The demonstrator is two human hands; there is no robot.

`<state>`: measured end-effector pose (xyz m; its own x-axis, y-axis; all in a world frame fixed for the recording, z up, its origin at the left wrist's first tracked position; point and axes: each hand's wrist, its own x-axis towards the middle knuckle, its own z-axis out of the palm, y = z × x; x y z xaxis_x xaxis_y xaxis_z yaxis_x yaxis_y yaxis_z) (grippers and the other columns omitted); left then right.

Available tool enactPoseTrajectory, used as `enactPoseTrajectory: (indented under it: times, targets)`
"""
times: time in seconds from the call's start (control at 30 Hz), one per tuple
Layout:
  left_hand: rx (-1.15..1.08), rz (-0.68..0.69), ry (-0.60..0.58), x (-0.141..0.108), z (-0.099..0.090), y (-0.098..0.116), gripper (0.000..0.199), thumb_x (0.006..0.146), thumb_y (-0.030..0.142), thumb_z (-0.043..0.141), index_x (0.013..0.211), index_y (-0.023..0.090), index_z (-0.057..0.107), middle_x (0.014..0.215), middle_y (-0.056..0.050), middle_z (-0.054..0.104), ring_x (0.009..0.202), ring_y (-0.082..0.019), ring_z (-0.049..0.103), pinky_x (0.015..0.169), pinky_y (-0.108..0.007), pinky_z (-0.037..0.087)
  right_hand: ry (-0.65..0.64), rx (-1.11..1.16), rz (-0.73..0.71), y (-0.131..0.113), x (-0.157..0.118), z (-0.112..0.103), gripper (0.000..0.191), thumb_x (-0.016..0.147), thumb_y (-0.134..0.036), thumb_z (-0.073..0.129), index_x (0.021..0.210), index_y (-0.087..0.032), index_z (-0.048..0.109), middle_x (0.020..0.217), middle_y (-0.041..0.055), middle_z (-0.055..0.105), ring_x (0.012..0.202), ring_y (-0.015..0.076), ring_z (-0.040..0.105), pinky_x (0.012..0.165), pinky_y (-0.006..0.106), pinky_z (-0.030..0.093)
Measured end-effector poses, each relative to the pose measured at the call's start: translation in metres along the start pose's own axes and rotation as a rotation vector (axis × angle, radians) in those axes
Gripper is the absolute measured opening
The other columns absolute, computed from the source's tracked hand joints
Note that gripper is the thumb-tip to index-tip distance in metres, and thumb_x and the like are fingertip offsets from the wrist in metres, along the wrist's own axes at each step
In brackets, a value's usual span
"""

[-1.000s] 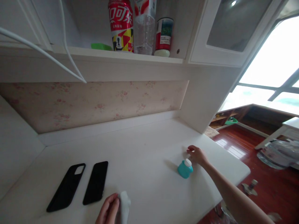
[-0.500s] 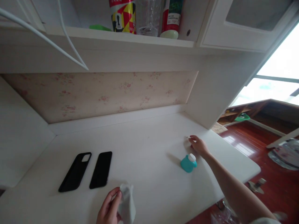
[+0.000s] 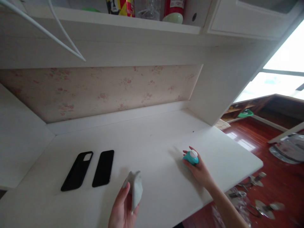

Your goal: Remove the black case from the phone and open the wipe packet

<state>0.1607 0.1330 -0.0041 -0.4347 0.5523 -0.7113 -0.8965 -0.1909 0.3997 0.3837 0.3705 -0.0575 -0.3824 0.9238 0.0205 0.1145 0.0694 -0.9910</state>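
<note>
My right hand [image 3: 198, 167] is wrapped round a small turquoise bottle [image 3: 192, 159] with a white cap on top. It holds the bottle at the right part of the white desk [image 3: 154, 152]. In my left hand [image 3: 123, 202], near the front of the desk, is a folded pale grey cloth [image 3: 137, 191], pinched between thumb and fingers. To the left of that hand lies a black phone [image 3: 103, 168], dark face up. Beside the phone is a black phone case [image 3: 77, 172] with a camera cut-out.
A shelf [image 3: 99, 22] above the desk holds a red-and-yellow can [image 3: 121, 7], a clear container [image 3: 149, 11] and a red bottle [image 3: 174, 11]. A white cable [image 3: 47, 31] hangs at upper left. One dark speck [image 3: 193, 131] lies beyond my right hand. The desk's right edge drops to a red floor.
My right hand has come nearer from the back right of the desk and closed round the turquoise bottle. My left hand has risen slightly to the right with the cloth. The view has tilted down.
</note>
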Motion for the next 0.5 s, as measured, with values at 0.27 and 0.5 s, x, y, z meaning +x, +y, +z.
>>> enactPoseTrajectory:
  times: [0.27, 0.5]
  targets:
    - [0.089, 0.133, -0.06, 0.019, -0.014, -0.015, 0.031, 0.068, 0.031, 0.085, 0.09, 0.013, 0.073, 0.095, -0.01, 0.073, 0.099, -0.028, 0.067, 0.073, -0.029, 0.055, -0.246, 0.218, 0.129, -0.03, -0.034, 0.052, 0.087, 0.086, -0.042, 0.069, 0.151, -0.039, 0.012, 0.097, 0.0019, 0.063, 0.087, 0.0232, 0.069, 0.08, 0.041, 0.054]
    - [-0.052, 0.049, -0.197, 0.014, -0.002, -0.015, 0.029, 0.086, 0.029, 0.071, 0.111, 0.014, 0.07, 0.119, -0.013, 0.067, 0.113, -0.027, 0.061, 0.093, -0.037, 0.051, -0.466, 0.21, 0.145, -0.035, -0.079, 0.105, 0.069, 0.093, -0.042, 0.061, 0.147, -0.035, 0.019, 0.104, 0.0039, 0.06, 0.071, 0.0155, 0.062, 0.067, 0.035, 0.053]
